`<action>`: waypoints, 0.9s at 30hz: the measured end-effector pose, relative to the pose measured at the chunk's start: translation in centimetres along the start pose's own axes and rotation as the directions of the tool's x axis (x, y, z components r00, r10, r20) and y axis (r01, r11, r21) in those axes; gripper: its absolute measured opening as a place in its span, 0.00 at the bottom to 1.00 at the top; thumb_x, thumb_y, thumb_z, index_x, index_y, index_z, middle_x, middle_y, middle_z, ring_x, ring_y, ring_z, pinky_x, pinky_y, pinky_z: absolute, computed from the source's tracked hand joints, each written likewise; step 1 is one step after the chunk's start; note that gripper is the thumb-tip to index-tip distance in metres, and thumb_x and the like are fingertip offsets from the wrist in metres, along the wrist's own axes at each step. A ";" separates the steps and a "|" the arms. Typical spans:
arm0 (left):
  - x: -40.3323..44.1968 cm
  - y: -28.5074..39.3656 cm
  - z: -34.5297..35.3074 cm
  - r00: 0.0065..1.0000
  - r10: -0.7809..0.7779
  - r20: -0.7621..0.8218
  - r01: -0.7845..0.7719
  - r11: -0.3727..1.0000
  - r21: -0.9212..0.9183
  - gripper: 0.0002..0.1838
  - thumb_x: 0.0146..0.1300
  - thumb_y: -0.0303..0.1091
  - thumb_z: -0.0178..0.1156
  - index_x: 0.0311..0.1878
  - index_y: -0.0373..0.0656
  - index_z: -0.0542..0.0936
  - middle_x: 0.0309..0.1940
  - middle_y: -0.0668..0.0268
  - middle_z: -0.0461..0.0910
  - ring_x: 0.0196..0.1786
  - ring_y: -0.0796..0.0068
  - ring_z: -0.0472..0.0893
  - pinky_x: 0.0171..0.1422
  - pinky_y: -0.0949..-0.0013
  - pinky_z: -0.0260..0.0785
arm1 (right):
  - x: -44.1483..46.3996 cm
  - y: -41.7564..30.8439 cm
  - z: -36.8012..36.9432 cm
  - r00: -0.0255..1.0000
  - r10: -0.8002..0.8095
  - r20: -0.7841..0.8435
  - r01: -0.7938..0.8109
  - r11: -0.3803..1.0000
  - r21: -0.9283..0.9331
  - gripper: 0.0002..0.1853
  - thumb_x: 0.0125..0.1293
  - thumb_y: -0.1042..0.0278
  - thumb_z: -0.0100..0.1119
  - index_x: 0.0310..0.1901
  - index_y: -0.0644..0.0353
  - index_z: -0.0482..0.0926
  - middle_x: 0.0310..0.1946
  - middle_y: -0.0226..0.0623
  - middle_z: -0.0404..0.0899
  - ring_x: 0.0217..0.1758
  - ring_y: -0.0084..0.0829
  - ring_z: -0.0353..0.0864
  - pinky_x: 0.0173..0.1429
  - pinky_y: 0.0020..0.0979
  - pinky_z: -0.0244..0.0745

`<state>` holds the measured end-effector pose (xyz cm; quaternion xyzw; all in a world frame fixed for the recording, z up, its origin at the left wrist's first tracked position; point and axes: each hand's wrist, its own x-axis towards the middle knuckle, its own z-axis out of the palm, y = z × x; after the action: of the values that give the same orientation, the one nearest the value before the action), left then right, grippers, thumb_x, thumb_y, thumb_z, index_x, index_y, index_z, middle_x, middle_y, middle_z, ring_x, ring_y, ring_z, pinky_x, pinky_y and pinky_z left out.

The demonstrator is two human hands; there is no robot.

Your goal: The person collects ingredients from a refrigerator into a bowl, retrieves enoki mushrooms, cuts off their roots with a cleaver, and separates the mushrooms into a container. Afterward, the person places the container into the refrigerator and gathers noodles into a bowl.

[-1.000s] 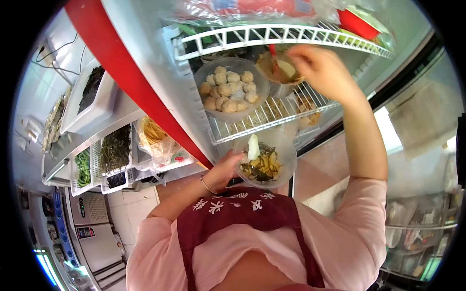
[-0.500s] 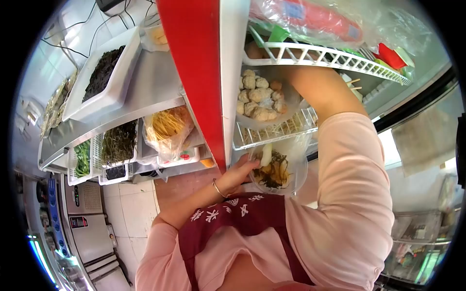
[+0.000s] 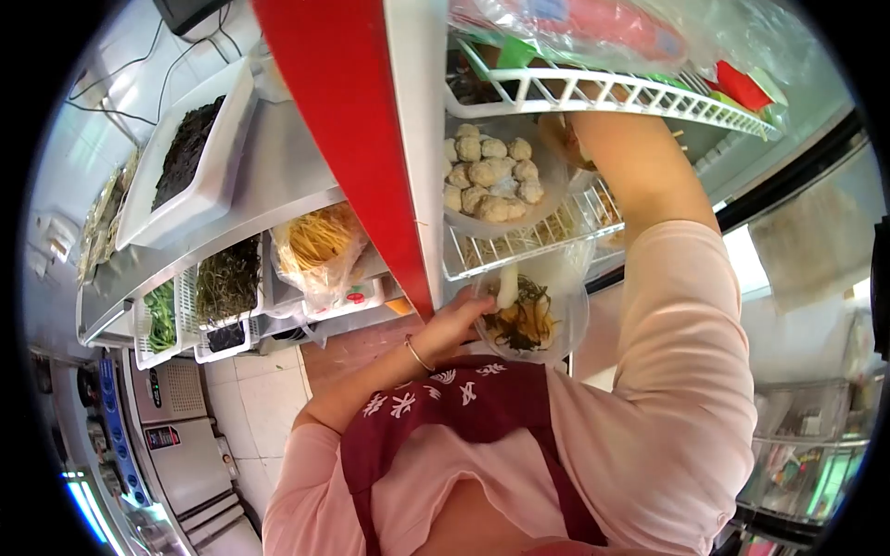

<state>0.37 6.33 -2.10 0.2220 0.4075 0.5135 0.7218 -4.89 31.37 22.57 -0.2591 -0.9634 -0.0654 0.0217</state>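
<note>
Compared with the first frame, in which the right hand was in full view by the tan bowl, the right hand had passed behind the front rail of the upper shelf. Its fingers were mostly hidden; their opening and any hold could not be told. The left hand still gripped the clear bowl, thumb at the rim beside a pale piece, the other fingers largely out of sight. The bowl, holding dark strands and yellow pieces, was near the front edge of the lower shelf. The bowl of pale balls rested on that shelf, left of the right forearm. The red edge stood to the left; a gap separated the forearm from the dark door edge.
</note>
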 end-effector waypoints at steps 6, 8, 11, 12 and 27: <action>0.1 0.5 0.3 0.997 0.039 0.067 -0.039 0.999 0.007 0.33 0.64 0.48 0.52 0.67 0.42 0.56 0.59 0.59 0.65 0.61 0.63 0.69 0.62 0.57 0.65 | -0.2 -0.1 0.3 0.999 0.027 0.020 -0.027 1.000 -0.009 0.17 0.65 0.51 0.52 0.47 0.52 0.79 0.40 0.38 0.81 0.41 0.32 0.79 0.44 0.35 0.74; -0.5 0.8 0.7 0.998 0.001 0.060 0.000 1.000 -0.011 0.33 0.65 0.47 0.52 0.68 0.42 0.55 0.60 0.59 0.64 0.61 0.63 0.68 0.63 0.57 0.64 | -0.2 -0.7 0.9 0.999 0.028 0.032 -0.027 0.999 -0.017 0.17 0.65 0.51 0.52 0.47 0.52 0.79 0.40 0.37 0.81 0.41 0.32 0.79 0.44 0.34 0.74; -0.2 0.8 0.4 0.996 0.034 0.083 -0.031 0.999 -0.037 0.33 0.65 0.46 0.51 0.68 0.42 0.54 0.61 0.59 0.63 0.63 0.63 0.67 0.63 0.57 0.63 | 0.2 -1.1 1.3 0.998 0.040 0.047 -0.038 0.999 -0.037 0.17 0.65 0.51 0.52 0.47 0.52 0.79 0.40 0.37 0.81 0.40 0.32 0.79 0.44 0.34 0.74; -0.4 0.7 0.4 0.997 0.030 0.072 -0.027 0.999 -0.038 0.33 0.65 0.46 0.51 0.69 0.43 0.54 0.61 0.59 0.63 0.63 0.62 0.67 0.64 0.56 0.63 | 0.3 -1.4 1.5 0.998 0.040 0.049 -0.037 0.998 -0.043 0.17 0.65 0.50 0.52 0.47 0.52 0.79 0.40 0.37 0.81 0.40 0.32 0.79 0.44 0.34 0.74; -1.2 0.5 0.8 0.996 0.003 0.085 -0.004 1.000 0.013 0.31 0.65 0.46 0.51 0.67 0.43 0.56 0.59 0.59 0.65 0.61 0.63 0.68 0.60 0.55 0.66 | 0.3 -0.2 0.9 0.995 0.094 0.022 -0.093 0.995 -0.021 0.18 0.64 0.50 0.53 0.47 0.53 0.79 0.39 0.36 0.81 0.39 0.31 0.78 0.43 0.33 0.74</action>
<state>0.60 5.50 -0.80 0.2490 0.3795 0.5023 0.7359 -5.28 31.51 21.71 -0.3049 -0.9497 -0.0709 0.0108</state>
